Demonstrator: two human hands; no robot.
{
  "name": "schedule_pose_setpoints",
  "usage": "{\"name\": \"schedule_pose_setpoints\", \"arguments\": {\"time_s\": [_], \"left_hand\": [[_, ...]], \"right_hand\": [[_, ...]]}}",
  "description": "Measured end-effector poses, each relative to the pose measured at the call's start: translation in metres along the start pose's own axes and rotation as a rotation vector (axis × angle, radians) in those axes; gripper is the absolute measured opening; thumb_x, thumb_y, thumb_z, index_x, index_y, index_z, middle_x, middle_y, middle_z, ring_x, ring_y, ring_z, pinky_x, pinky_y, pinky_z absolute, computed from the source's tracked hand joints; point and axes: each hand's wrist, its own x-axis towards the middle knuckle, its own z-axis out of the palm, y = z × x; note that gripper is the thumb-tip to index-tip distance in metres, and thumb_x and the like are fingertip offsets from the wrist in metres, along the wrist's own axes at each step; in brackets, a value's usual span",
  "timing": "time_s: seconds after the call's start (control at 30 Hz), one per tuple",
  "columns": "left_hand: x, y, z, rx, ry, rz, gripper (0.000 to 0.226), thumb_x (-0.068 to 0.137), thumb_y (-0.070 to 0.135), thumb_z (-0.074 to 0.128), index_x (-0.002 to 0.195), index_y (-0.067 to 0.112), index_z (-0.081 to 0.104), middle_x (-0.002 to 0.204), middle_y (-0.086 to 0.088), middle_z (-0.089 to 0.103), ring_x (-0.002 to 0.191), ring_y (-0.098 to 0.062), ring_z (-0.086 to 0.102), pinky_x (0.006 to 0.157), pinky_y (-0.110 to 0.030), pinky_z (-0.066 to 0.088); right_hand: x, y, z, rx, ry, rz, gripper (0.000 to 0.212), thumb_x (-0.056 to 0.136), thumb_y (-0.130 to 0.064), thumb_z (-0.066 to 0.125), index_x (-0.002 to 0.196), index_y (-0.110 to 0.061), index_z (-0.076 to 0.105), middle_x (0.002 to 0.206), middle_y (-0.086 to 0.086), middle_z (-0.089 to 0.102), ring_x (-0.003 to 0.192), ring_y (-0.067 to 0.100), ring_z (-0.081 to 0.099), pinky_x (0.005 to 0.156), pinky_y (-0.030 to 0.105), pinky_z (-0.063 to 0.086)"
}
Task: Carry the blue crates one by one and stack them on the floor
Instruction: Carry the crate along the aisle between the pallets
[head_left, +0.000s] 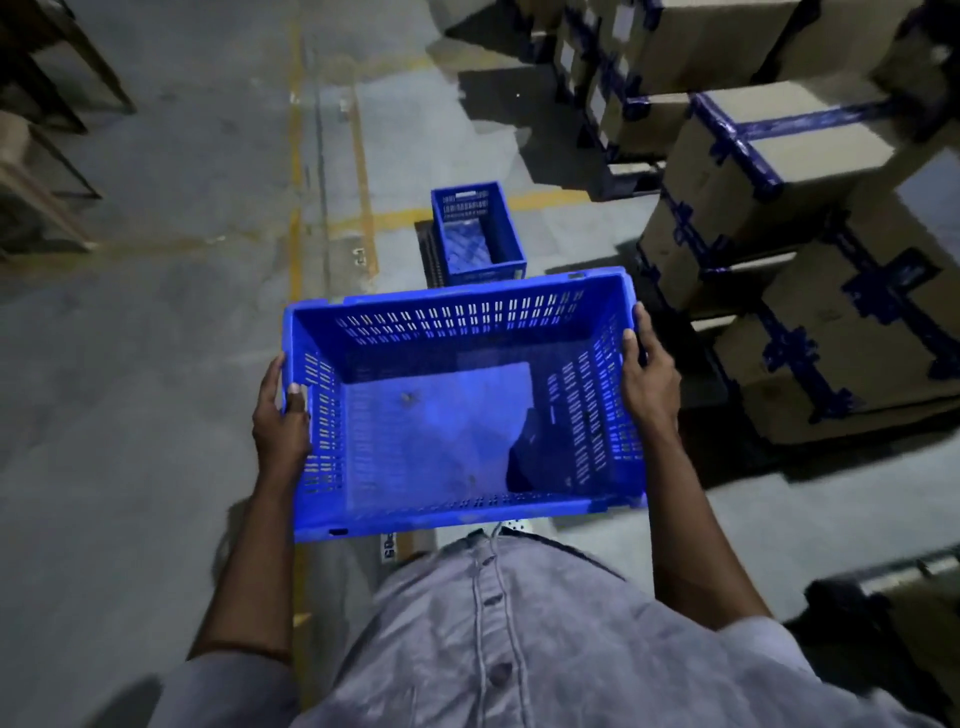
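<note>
1. Arm pose. I see both bare forearms reaching forward from the body, one on each side of the load. The left grip clasps the left short wall of the carried crate, with the thumb hooked over the rim onto the inner face. The right grip clasps the opposite short wall, thumb lying along the rim. The remaining fingers of both sit on the outer faces and are hidden from me.

2. Load position. The carried crate is held level in the air in front of the pale buttoned shirt, clear of the floor.

3. Load appearance. Blue plastic, rectangular, open top. All four walls carry rows of slotted vents. The base is solid, with a few small specks on it.

4. Count.
- Blue crates: two. The second crate stands upright on the floor straight ahead, well apart from the carried one, beside painted yellow lines.
- Grips: two, both engaged on the load.
- Cardboard boxes with blue tape: stacked on the right. They run off the frame edge, so I cannot give a total.
</note>
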Motion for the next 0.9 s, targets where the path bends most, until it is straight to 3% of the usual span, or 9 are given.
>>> {"name": "schedule_pose_setpoints", "arguments": {"time_s": [0.07, 0.17, 0.23, 0.3, 0.43, 0.57, 0.7, 0.77, 0.9], "left_hand": [[0.022, 0.015, 0.01, 0.004, 0.046, -0.022, 0.051, 0.109, 0.055, 0.058, 0.16, 0.062, 0.052, 0.146, -0.038, 0.063, 0.096, -0.028, 0.064, 0.082, -0.075, 0.06], [0.053, 0.029, 0.025, -0.01, 0.122, -0.024, 0.054, 0.106, 0.059, 0.058, 0.159, 0.062, 0.053, 0.142, -0.039, 0.064, 0.094, -0.023, 0.058, 0.081, -0.06, 0.058], [0.086, 0.036, 0.038, -0.005, 0.136, -0.02, 0.057, 0.104, 0.063, 0.06, 0.16, 0.061, 0.054, 0.142, -0.043, 0.062, 0.092, -0.031, 0.064, 0.082, -0.055, 0.055], [0.121, 0.04, 0.054, -0.012, 0.143, -0.044, 0.054, 0.107, 0.06, 0.06, 0.16, 0.06, 0.054, 0.146, -0.042, 0.06, 0.107, -0.058, 0.074, 0.086, -0.069, 0.059], [0.199, 0.053, 0.097, -0.028, 0.112, -0.025, 0.054, 0.107, 0.06, 0.06, 0.161, 0.06, 0.053, 0.149, -0.043, 0.057, 0.127, -0.073, 0.058, 0.095, -0.085, 0.054], [0.298, 0.065, 0.133, 0.029, 0.132, -0.05, 0.054, 0.103, 0.065, 0.06, 0.157, 0.066, 0.054, 0.144, -0.039, 0.064, 0.123, -0.068, 0.065, 0.093, -0.083, 0.056], [0.398, 0.1, 0.169, 0.068, 0.11, -0.026, 0.05, 0.107, 0.057, 0.058, 0.154, 0.071, 0.053, 0.131, -0.034, 0.073, 0.102, -0.062, 0.073, 0.081, -0.071, 0.063], [0.445, 0.117, 0.189, 0.099, 0.072, -0.001, 0.051, 0.105, 0.06, 0.057, 0.155, 0.071, 0.052, 0.133, -0.033, 0.072, 0.095, -0.055, 0.075, 0.08, -0.066, 0.064], [0.524, 0.155, 0.245, 0.119, -0.03, 0.073, 0.05, 0.108, 0.062, 0.057, 0.158, 0.068, 0.051, 0.142, -0.03, 0.07, 0.116, -0.061, 0.071, 0.089, -0.075, 0.062]], "right_hand": [[0.043, -0.024, 0.016, 0.006, -0.027, -0.029, 0.048, 0.112, -0.061, 0.045, 0.16, -0.062, 0.04, 0.152, -0.003, 0.067, 0.13, 0.025, 0.068, 0.091, 0.029, 0.044], [0.092, -0.052, 0.04, 0.0, -0.066, -0.05, 0.048, 0.111, -0.064, 0.044, 0.159, -0.066, 0.038, 0.152, -0.003, 0.067, 0.129, 0.023, 0.068, 0.092, 0.032, 0.045], [0.13, -0.069, 0.06, -0.006, -0.086, -0.046, 0.048, 0.111, -0.065, 0.043, 0.159, -0.067, 0.037, 0.15, 0.001, 0.069, 0.125, 0.023, 0.069, 0.092, 0.034, 0.045], [0.166, -0.084, 0.083, 0.008, -0.108, -0.036, 0.049, 0.112, -0.065, 0.043, 0.161, -0.063, 0.039, 0.142, 0.003, 0.073, 0.103, 0.005, 0.069, 0.089, 0.031, 0.046], [0.239, -0.111, 0.131, 0.019, -0.117, -0.055, 0.051, 0.114, -0.061, 0.043, 0.164, -0.054, 0.041, 0.115, -0.006, 0.07, 0.069, -0.025, 0.058, 0.065, 0.01, 0.046], [0.319, -0.138, 0.187, 0.02, -0.12, -0.047, 0.049, 0.112, -0.065, 0.044, 0.161, -0.064, 0.037, 0.148, 0.002, 0.069, 0.097, 0.004, 0.065, 0.084, 0.028, 0.049], [0.395, -0.163, 0.226, 0.021, -0.07, -0.039, 0.05, 0.108, -0.074, 0.042, 0.157, -0.072, 0.034, 0.153, 0.0, 0.067, 0.117, 0.026, 0.073, 0.098, 0.046, 0.061], [0.426, -0.177, 0.236, 0.012, -0.035, -0.001, 0.05, 0.107, -0.074, 0.042, 0.156, -0.072, 0.034, 0.153, 0.0, 0.066, 0.12, 0.026, 0.073, 0.103, 0.05, 0.06], [0.472, -0.2, 0.249, 0.033, 0.057, 0.069, 0.051, 0.111, -0.065, 0.045, 0.162, -0.061, 0.039, 0.15, 0.002, 0.069, 0.091, 0.002, 0.066, 0.088, 0.035, 0.055]]}}
